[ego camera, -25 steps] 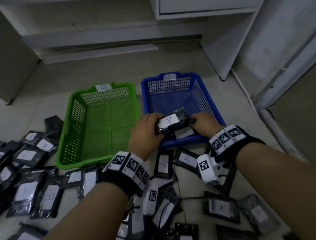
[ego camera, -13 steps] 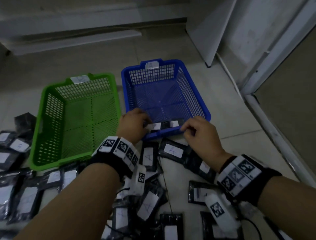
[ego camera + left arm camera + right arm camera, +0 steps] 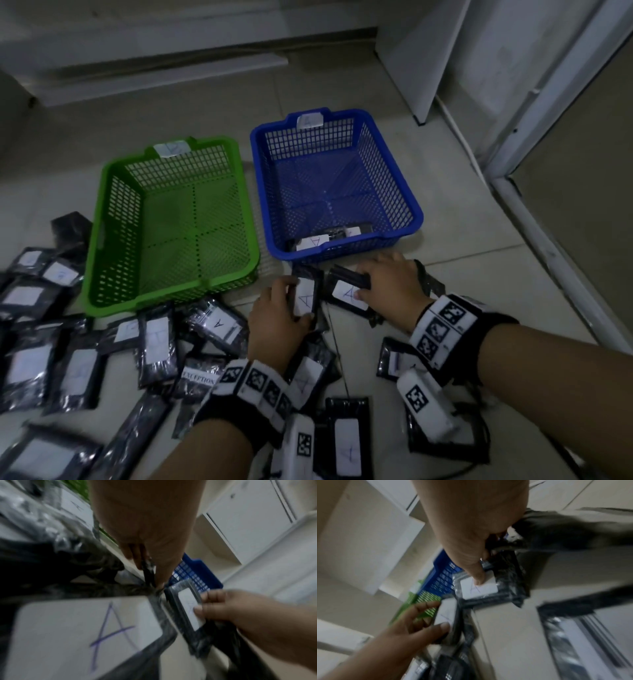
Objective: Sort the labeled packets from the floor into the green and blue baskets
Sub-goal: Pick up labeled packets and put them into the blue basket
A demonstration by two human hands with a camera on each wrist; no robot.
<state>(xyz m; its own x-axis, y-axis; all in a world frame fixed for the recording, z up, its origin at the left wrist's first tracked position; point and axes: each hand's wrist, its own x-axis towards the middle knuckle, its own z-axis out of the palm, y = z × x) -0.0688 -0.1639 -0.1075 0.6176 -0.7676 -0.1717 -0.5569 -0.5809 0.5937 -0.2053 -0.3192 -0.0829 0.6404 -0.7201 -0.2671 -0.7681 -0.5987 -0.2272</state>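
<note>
The green basket (image 3: 113,219) stands left of the blue basket (image 3: 394,192) on the tiled floor. Two black packets (image 3: 325,240), one with a white "A" label, lie at the near end of the blue basket. In front of it my left hand (image 3: 295,295) grips an "A" packet (image 3: 306,301), thumb on its label. Beside it my right hand (image 3: 364,284) pinches another "A" packet (image 3: 346,295). The right wrist view shows my thumb (image 3: 478,578) pressing that label (image 3: 481,589). In the left wrist view my fingers (image 3: 137,555) clamp a black packet edge (image 3: 148,573).
Several black packets with white labels (image 3: 157,346) are scattered over the floor left of and below my hands. One reads "EXCEPTION" (image 3: 198,378). A white cabinet panel (image 3: 421,51) and a door frame (image 3: 534,205) stand to the right. The green basket holds nothing.
Both hands let a packet go into the blue basket, drew back to the floor in front of it, and each took hold of an "A" packet. The head view tilted down.
</note>
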